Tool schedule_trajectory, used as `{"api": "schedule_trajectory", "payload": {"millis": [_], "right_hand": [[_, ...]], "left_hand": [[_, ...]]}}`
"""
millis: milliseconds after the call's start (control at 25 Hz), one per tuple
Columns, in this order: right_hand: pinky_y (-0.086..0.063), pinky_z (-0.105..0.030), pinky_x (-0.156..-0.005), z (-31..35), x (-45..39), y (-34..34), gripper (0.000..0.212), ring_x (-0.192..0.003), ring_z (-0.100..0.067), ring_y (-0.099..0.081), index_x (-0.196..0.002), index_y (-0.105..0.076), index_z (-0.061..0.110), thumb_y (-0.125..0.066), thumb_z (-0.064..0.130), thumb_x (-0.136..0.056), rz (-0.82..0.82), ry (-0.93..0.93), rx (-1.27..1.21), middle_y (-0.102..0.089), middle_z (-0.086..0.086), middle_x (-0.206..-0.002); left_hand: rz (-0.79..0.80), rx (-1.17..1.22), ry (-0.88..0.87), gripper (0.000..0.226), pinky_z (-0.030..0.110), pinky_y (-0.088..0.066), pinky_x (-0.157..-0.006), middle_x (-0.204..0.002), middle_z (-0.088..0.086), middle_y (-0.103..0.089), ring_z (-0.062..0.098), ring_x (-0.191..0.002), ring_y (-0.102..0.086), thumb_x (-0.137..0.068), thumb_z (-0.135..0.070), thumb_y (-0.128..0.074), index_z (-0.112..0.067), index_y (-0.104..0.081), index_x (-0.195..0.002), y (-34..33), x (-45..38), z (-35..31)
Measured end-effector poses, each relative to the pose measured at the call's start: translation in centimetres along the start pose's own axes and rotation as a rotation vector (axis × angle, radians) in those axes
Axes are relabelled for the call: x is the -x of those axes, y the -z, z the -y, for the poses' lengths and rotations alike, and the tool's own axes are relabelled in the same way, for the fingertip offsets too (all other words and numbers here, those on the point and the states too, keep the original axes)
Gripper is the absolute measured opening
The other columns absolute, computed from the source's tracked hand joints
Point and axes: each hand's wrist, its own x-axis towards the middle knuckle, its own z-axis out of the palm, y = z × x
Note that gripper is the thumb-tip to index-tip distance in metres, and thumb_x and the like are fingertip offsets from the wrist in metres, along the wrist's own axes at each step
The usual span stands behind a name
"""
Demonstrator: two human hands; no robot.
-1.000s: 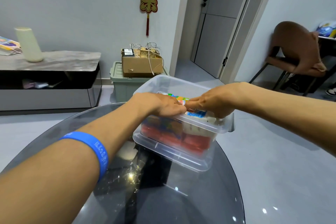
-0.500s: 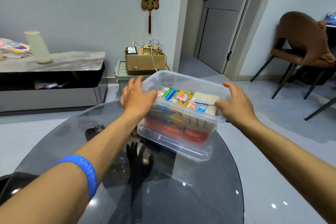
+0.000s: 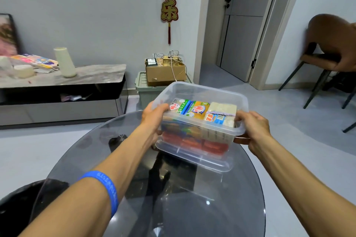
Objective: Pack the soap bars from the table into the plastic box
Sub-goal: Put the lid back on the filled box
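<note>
A clear plastic box (image 3: 204,90) stands on the far part of the round glass table (image 3: 192,208). Several wrapped soap bars (image 3: 194,109) fill it: colourful wrappers and a pale bar on top, red ones showing through the wall at the bottom. My left hand (image 3: 154,117) grips the box's left rim, thumb over the edge. My right hand (image 3: 252,127) grips the right rim and handle. No soap bar lies on the table outside the box.
Behind the table stand a green storage bin (image 3: 142,90) with a cardboard box (image 3: 165,72) on it, and a low TV cabinet (image 3: 61,90) at the left. A brown chair (image 3: 331,48) is at the right. The glass table's far edge runs just beyond the box.
Both hands left the top of the soap bars, spread apart to the box's two sides, and now grip its left and right rims.
</note>
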Motion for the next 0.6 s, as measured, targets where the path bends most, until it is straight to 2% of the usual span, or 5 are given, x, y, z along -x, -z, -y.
{"api": "schedule_trajectory", "payload": {"millis": [120,200,320,480,600], "right_hand": [[-0.057,-0.043,-0.047,0.0,0.9,0.0,0.011,-0.043,-0.02,-0.063,-0.062,-0.064,0.02,-0.062,0.01,-0.057,0.013,0.035,0.011,-0.069,-0.003,-0.063],[-0.053,-0.034,-0.042,0.1,1.5,0.1,0.02,-0.045,-0.018,-0.065,-0.056,-0.069,0.025,-0.061,0.008,-0.063,0.039,0.097,0.027,-0.069,0.001,-0.056],[-0.046,-0.023,-0.039,0.6,2.7,0.2,0.019,-0.054,-0.016,-0.067,-0.065,-0.071,0.02,-0.06,0.004,-0.067,0.05,0.219,0.058,-0.07,0.004,-0.061],[-0.036,-0.016,-0.035,2.4,5.5,-0.6,0.022,-0.037,-0.01,-0.047,-0.046,-0.058,0.017,-0.055,0.0,-0.06,0.043,0.257,0.046,-0.051,0.011,-0.041],[-0.046,-0.028,-0.035,3.6,8.6,-2.0,0.015,-0.033,-0.011,-0.051,-0.048,-0.058,0.014,-0.057,0.0,-0.054,0.12,0.227,0.108,-0.053,0.007,-0.041]], "left_hand": [[0.025,0.086,0.02,0.047,0.066,-0.051,-0.069,-0.102,0.005,-0.066,0.025,-0.087,-0.063,-0.061,-0.015,-0.056,-0.039,-0.061,-0.101,0.5,1.1,0.1],[0.012,0.14,-0.011,0.048,0.07,-0.049,-0.071,-0.105,0.008,-0.066,0.029,-0.09,-0.065,-0.058,-0.013,-0.054,-0.042,-0.061,-0.096,0.7,2.1,0.4],[-0.012,0.196,-0.086,0.057,0.067,-0.054,-0.068,-0.106,0.011,-0.066,0.033,-0.093,-0.065,-0.06,-0.005,-0.054,-0.041,-0.062,-0.103,1.3,3.7,0.3],[-0.066,0.164,-0.217,0.043,0.038,-0.051,-0.059,-0.089,0.003,-0.065,0.027,-0.08,-0.06,-0.066,-0.001,-0.057,-0.03,-0.061,-0.098,3.4,7.7,-2.6],[-0.163,0.167,-0.198,0.033,0.046,-0.052,-0.068,-0.083,0.001,-0.065,0.025,-0.073,-0.064,-0.07,-0.001,-0.057,-0.025,-0.058,-0.092,6.6,11.6,-4.0]]}}
